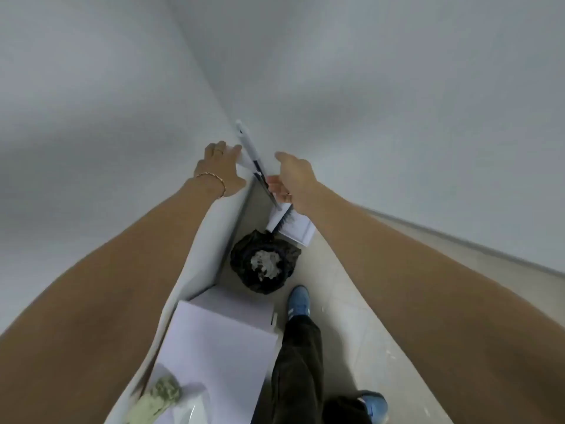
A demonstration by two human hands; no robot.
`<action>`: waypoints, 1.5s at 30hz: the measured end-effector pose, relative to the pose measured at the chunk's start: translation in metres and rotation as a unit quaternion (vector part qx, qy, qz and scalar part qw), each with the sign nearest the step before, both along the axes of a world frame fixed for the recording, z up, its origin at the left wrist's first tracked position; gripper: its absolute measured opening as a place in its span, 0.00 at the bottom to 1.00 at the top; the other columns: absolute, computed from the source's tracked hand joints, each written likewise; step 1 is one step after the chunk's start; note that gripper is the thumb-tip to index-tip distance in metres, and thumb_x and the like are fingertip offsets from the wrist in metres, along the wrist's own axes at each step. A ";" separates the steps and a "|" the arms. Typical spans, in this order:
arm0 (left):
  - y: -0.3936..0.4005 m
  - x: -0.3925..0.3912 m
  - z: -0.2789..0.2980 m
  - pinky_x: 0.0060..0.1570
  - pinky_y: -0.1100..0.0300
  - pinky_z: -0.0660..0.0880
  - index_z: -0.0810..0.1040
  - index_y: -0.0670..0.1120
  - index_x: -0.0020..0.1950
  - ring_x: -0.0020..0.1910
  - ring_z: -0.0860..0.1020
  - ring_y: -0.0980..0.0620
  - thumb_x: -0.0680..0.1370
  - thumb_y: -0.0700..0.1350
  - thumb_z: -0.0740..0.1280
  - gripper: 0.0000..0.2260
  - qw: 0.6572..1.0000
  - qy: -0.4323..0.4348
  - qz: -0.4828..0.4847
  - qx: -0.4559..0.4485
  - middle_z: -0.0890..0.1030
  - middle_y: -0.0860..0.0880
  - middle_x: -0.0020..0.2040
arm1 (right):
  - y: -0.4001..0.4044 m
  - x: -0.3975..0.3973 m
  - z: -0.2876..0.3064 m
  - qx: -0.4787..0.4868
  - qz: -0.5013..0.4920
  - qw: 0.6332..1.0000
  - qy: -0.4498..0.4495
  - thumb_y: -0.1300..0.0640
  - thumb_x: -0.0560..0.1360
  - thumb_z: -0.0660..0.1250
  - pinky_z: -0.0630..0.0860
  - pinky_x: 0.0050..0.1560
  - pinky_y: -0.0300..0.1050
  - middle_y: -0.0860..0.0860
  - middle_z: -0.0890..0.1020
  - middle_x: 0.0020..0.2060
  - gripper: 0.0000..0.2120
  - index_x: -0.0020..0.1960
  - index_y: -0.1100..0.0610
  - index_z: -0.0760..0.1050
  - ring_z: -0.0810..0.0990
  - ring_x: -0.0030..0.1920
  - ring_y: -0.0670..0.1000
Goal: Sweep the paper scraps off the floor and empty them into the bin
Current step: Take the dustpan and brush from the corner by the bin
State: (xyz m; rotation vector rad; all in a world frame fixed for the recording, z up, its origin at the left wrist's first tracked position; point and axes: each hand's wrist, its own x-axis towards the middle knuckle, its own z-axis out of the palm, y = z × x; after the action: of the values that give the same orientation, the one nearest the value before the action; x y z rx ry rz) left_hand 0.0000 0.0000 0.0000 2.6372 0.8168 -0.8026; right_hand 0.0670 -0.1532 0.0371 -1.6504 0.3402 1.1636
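1. step: looks like the end. scraps (pixel 265 264) already lie in the bin (pixel 265 264), a black-bagged one on the floor (pixel 342 307) below the hands.
2. broom (pixel 256 164) and dustpan (pixel 292 228) stand propped in the wall corner, just beyond the bin.
3. right hand (pixel 290 175) is at the broom handle, fingers relaxed and spread, not curled round it; contact unclear.
4. left hand (pixel 219 166) lies flat and loose on the top edge of a white panel (pixel 214 228), holding nothing.
5. next, my guess: let the broom settle against the corner so it won't slide, then pull back.
6. floor: pale tile, a few small white flecks near the shoes (pixel 298 301).
7. room: plain white walls (pixel 397 87), narrow corner; white ledge (pixel 223 347) at left with a greenish cloth (pixel 156 399).
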 end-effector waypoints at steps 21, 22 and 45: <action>-0.041 0.046 0.041 0.43 0.58 0.68 0.79 0.44 0.52 0.48 0.79 0.41 0.76 0.47 0.64 0.10 0.957 -0.019 -0.289 0.004 0.82 0.42 0.50 | -0.011 0.013 0.010 0.093 -0.226 0.934 0.261 0.63 0.80 0.56 0.72 0.19 0.35 0.57 0.75 0.36 0.09 0.44 0.63 0.71 0.73 0.18 0.49; -0.055 0.048 0.053 0.41 0.58 0.68 0.78 0.45 0.48 0.44 0.78 0.42 0.76 0.48 0.63 0.09 0.948 -0.032 -0.317 0.010 0.82 0.43 0.47 | -0.028 0.015 0.021 0.097 -0.235 0.934 0.250 0.64 0.80 0.56 0.73 0.19 0.35 0.58 0.75 0.38 0.08 0.45 0.63 0.70 0.72 0.16 0.49; -0.429 -0.068 0.171 0.37 0.57 0.73 0.71 0.49 0.34 0.39 0.80 0.42 0.75 0.59 0.55 0.17 0.913 -0.127 -0.384 0.055 0.82 0.47 0.37 | -0.419 -0.087 0.166 0.082 -0.086 0.976 0.182 0.70 0.79 0.61 0.75 0.23 0.32 0.57 0.74 0.36 0.07 0.42 0.66 0.72 0.77 0.19 0.46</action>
State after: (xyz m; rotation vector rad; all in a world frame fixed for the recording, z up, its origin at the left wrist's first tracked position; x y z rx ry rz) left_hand -0.0684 -0.4292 0.1714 3.0795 -0.2932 -0.5426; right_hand -0.0196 -0.5717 0.2035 -1.2356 0.5894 1.3226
